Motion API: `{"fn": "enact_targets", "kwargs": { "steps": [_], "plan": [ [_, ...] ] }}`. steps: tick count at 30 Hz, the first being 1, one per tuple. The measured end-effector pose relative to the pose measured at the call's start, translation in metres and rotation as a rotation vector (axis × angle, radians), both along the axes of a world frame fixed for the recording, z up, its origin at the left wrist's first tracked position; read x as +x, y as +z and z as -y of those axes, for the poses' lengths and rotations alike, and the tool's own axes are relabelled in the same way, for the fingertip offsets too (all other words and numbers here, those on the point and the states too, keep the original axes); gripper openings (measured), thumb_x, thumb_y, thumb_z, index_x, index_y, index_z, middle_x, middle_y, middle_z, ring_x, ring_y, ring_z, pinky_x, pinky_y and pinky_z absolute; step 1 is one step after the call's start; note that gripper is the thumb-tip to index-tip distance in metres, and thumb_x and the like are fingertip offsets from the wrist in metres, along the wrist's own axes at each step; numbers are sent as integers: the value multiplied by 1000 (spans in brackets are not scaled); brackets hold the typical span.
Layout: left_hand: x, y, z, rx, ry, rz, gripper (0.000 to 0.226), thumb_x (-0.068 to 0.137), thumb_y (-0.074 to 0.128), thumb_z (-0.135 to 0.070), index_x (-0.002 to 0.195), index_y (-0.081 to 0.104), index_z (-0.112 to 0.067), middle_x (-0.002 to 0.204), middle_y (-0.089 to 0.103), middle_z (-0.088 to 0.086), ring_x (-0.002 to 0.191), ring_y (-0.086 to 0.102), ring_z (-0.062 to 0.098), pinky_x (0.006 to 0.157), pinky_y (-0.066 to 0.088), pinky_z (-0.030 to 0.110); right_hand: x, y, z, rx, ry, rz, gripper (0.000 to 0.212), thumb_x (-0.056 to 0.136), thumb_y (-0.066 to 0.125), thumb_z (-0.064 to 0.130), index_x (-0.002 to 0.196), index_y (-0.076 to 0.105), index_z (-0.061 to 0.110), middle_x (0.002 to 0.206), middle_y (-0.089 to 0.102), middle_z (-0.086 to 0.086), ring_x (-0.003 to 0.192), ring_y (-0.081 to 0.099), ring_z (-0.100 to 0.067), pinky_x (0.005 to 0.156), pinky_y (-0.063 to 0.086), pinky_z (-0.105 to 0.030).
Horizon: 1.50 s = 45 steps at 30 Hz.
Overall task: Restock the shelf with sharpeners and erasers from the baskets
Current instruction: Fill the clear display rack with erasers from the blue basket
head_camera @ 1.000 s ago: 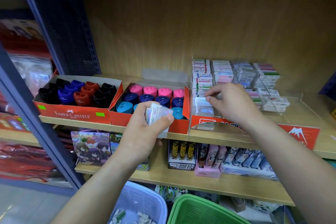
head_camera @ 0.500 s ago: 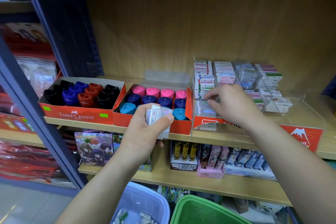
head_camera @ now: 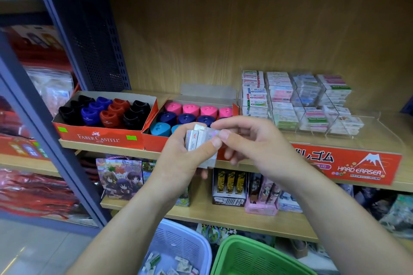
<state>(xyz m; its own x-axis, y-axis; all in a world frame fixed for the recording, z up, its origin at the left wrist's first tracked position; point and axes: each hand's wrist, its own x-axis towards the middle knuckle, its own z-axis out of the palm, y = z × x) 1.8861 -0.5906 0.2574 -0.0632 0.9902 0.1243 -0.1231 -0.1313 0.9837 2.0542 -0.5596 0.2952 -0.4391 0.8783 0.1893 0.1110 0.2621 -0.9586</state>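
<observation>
Head view: the left hand (head_camera: 178, 158) is holding a bundle of erasers (head_camera: 195, 139) upright just in front of the shelf (head_camera: 100, 146), its grip clenched round them with the thumb pressing across the near face. The right hand (head_camera: 257, 140) is meeting it from the right, its grip pinching the right end of the bundle between thumb and forefinger. Glare on the wrappers is making it hard to say whether that end piece is parting from the rest.

Behind the hands, a red box (head_camera: 98, 137) at the left is holding black, blue and red sharpeners (head_camera: 109, 116). A second red box (head_camera: 154, 144) touching its right side is holding pink, navy and turquoise ones. Farther right, a clear display (head_camera: 312, 105) is standing stacked with packaged erasers.

Near the bottom, a white basket (head_camera: 178, 243) is holding loose erasers, with a green basket (head_camera: 250, 254) just right of it.
</observation>
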Motion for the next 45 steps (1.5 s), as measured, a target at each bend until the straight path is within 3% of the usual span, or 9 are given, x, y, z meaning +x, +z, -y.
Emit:
{"fn": "enact_targets", "kwargs": {
  "steps": [10,14,18,23,28,31,33,38,45],
  "plan": [
    [-1,1,1,-10,84,-18,65,68,89,-44,115,58,-14,76,64,3,55,57,14,43,43,25,8,-4,-2,-209,-36,-119,8,91,67,-2,99,66,-1,86,72,-20,71,70,-22,64,60,-27],
    [-6,-2,-3,-120,83,-41,39,84,76,-36,112,60,-14,78,60,4,55,54,14,45,40,28,39,0,-13,-113,-278,-173,23,92,62,-6,103,68,13,84,74,-13,72,72,-25,68,62,-33],
    [-8,-8,-9,-195,93,-12,17,94,61,-8,109,60,-13,82,65,7,53,55,16,43,38,28,67,5,-29,133,-500,80,16,90,71,9,96,73,23,70,73,-1,62,67,-14,53,52,-31],
    [-7,-8,-8,-141,68,-61,28,88,70,-17,114,60,-15,88,66,10,61,57,20,49,40,32,65,5,-41,280,-429,514,8,90,72,25,86,74,32,67,71,15,62,61,6,63,43,-22],
    [-5,-5,-1,-82,15,-36,24,95,67,-13,117,58,-12,75,67,-1,65,63,20,50,45,29,60,5,-48,390,-384,833,14,93,65,25,95,78,29,104,67,11,94,62,-10,82,50,-32],
    [-3,-1,3,-71,-14,-6,29,91,71,-12,117,58,-11,78,69,-1,66,66,21,48,47,26,57,1,-45,442,-444,743,14,93,65,26,98,76,31,104,64,12,96,59,-3,82,46,-30],
    [-3,2,5,-62,-17,2,39,83,76,-16,117,58,-13,80,71,-1,67,67,23,48,48,26,50,1,-36,477,-471,563,14,92,66,24,97,74,35,95,66,16,78,56,7,72,42,-22],
    [-2,7,9,-55,-21,-3,57,66,80,-25,118,59,-13,80,73,3,67,70,24,48,50,24,17,-3,-9,165,-101,217,17,93,69,29,108,75,35,94,71,10,78,66,-24,65,54,-33],
    [-4,10,11,-68,-40,55,51,71,74,-33,116,59,-12,80,74,8,65,70,22,47,50,22,9,-5,-8,-38,31,103,7,93,69,11,100,70,11,86,72,-10,74,67,-16,64,54,-31]
  ]
}}
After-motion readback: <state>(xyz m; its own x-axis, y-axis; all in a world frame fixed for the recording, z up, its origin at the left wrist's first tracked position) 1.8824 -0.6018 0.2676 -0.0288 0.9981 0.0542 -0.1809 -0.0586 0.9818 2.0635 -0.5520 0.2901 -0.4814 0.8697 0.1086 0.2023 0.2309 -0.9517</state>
